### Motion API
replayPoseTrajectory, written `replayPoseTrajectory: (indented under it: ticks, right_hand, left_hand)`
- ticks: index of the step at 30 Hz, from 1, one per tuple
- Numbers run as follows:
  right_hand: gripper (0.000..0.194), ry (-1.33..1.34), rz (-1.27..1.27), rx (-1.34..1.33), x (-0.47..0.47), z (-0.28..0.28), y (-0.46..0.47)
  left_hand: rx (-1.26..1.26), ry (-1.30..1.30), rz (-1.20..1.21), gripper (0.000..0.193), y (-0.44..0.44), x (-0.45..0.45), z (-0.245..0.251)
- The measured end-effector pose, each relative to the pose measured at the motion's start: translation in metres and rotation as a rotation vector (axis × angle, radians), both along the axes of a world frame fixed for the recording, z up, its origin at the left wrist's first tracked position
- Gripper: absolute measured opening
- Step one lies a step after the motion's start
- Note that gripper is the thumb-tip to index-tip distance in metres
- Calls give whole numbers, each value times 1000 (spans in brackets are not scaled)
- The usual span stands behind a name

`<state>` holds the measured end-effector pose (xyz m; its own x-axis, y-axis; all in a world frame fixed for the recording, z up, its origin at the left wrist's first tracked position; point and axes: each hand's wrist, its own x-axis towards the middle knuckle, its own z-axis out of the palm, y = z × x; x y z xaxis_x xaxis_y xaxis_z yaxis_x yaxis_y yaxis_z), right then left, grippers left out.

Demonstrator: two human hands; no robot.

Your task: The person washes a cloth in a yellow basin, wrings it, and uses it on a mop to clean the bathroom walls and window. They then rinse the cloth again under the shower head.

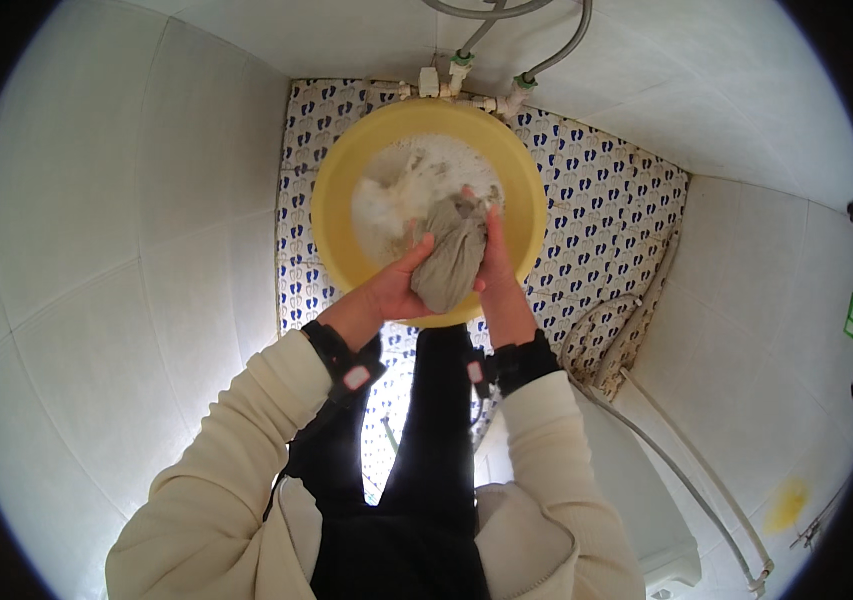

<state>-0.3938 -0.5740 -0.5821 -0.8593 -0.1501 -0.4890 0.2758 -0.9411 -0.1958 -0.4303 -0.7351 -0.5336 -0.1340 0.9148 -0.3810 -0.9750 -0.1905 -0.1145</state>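
A bunched grey cloth (450, 259) is held between my two hands, over the near side of a yellow plastic basin (524, 225). My left hand (400, 285) grips the cloth from the left, thumb on top. On the right side my right hand (497, 247) closes around it, its fingertips near the cloth's far end. White suds and cloudy water (404, 187) fill the bottom of the basin. Whether other cloth lies under the foam, I cannot tell.
White pipe fittings with valves (460, 79) and grey hoses (565, 49) sit behind the basin. Footprint-patterned tiles (599, 195) cover the floor. Tiled walls (208, 150) close in on both sides. A coiled hose (599, 322) and a white appliance or tank (636, 487) are at the right.
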Motion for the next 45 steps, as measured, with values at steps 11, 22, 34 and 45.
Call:
replayPoseTrajectory:
  ticks: [11, 22, 34, 45]
  right_hand:
    - [34, -157, 259, 950, -49, 44, 4]
    - [41, -264, 541, 1709, -36, -8, -20]
    - [70, -407, 329, 575, -11, 30, 12]
    - [50, 257, 38, -167, -23, 45, -17]
  left_hand:
    - [-599, 890, -426, 64, 8, -24, 18]
    - [-1062, 1390, -686, 55, 26, -13, -11]
    - [-628, 359, -157, 40, -12, -9, 1]
    - [111, -196, 61, 57, -24, 7, 30]
